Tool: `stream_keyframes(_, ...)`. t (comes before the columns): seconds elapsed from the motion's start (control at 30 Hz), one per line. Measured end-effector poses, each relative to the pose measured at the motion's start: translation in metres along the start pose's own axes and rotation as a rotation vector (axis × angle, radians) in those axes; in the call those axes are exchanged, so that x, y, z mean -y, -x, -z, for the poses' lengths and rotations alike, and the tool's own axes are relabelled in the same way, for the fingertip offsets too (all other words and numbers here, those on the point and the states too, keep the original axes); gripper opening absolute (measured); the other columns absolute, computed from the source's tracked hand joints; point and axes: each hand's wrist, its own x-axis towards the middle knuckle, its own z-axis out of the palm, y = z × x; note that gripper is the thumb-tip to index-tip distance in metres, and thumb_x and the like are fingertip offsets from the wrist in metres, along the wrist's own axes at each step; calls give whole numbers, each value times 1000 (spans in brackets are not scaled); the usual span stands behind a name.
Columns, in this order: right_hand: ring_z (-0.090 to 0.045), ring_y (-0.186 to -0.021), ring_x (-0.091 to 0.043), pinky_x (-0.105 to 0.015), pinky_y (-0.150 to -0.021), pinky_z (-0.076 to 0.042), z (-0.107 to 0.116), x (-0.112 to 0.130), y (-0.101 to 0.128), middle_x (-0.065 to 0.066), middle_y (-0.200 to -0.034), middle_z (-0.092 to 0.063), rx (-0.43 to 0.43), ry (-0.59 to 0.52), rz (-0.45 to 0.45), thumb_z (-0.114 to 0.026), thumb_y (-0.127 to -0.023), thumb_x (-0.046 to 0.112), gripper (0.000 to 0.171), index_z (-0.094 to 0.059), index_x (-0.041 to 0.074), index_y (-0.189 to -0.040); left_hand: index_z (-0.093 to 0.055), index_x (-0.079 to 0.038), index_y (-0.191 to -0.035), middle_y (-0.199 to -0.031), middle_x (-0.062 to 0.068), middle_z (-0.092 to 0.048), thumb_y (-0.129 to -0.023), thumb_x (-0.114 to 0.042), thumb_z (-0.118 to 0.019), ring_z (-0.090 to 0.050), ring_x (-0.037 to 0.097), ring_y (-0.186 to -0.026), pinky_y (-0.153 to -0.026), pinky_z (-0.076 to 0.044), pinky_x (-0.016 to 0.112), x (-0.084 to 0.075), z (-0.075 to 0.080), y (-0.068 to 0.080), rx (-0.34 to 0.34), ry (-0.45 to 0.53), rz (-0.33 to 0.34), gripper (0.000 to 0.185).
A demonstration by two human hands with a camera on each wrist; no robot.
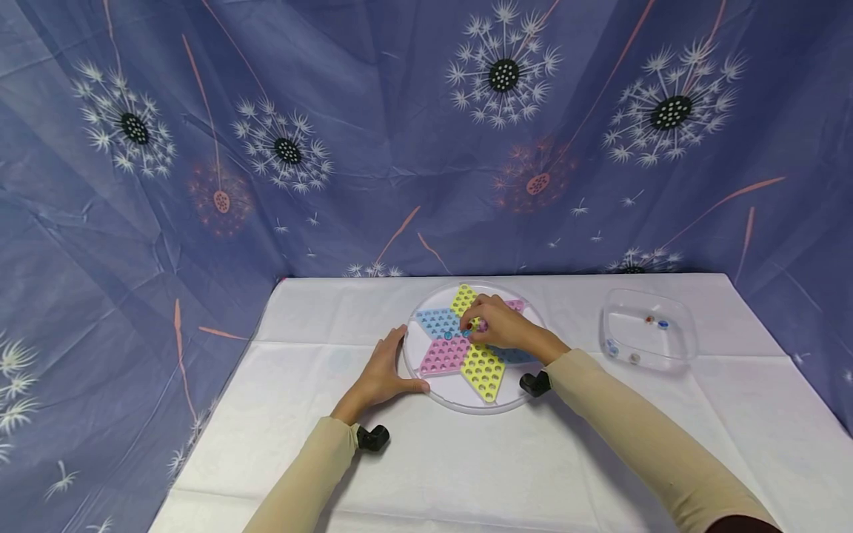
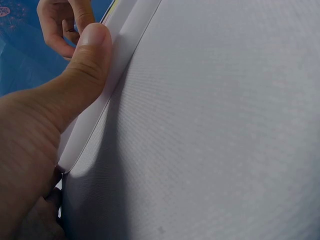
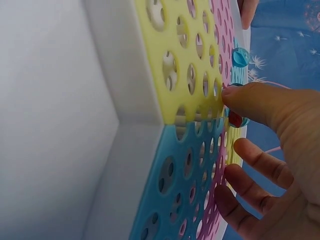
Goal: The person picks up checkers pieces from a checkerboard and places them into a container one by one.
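A round clear game board (image 1: pixel 481 406) with a star of yellow, blue and pink holed sections lies on the white table. My left hand (image 1: pixel 403 363) grips its left rim, the thumb (image 2: pixel 87 55) lying on top of the rim (image 2: pixel 125 45). Over the star's centre my right hand (image 1: pixel 475 326) pinches a small red marble (image 3: pixel 234 119) against the holed sections (image 3: pixel 170 65), with its other fingers (image 3: pixel 252 157) loosely spread. A blue marble (image 3: pixel 240 56) sits in a hole nearby, and two blue marbles (image 1: pixel 449 335) show just left of the right hand.
A clear plastic tub (image 1: pixel 680 333) holding several loose marbles stands to the right of the board. White cloth covers the table (image 1: pixel 466 474); a blue dandelion-print backdrop (image 1: pixel 373 148) hangs behind and at both sides. The table's left edge is near my left elbow.
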Motion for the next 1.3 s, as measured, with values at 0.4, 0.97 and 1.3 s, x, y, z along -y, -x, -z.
stream_keyframes(0.4,-49,-109,-30,-49,-94,-45,4,4,3,-5,-116,-63,-14,-30,8,-79,-90,12,14,-80,17,-104,-20,-4,-163,-168,14,-25,-67,-42,-97,-15,32,-157,-129,-6,45,0,-1,0,7,-23,-4,129)
stream_keyframes(0.97,-57,-113,-42,-63,-95,-48,25,6,4,-13,-117,-62,-211,-149,109,-80,-90,11,18,-78,11,-108,-21,-1,-163,-168,15,-25,-67,-42,-97,-13,33,-157,-129,-4,44,0,-1,2,5,-21,-17,129)
stream_keyframes(1.3,-57,-113,-43,-55,-86,-51,28,7,5,-12,-119,-61,-235,-155,87,-80,-90,12,17,-78,16,-107,-20,-1,-163,-168,15,-25,-67,-43,-97,-13,33,-157,-129,-5,45,-1,-1,1,7,-26,-19,129)
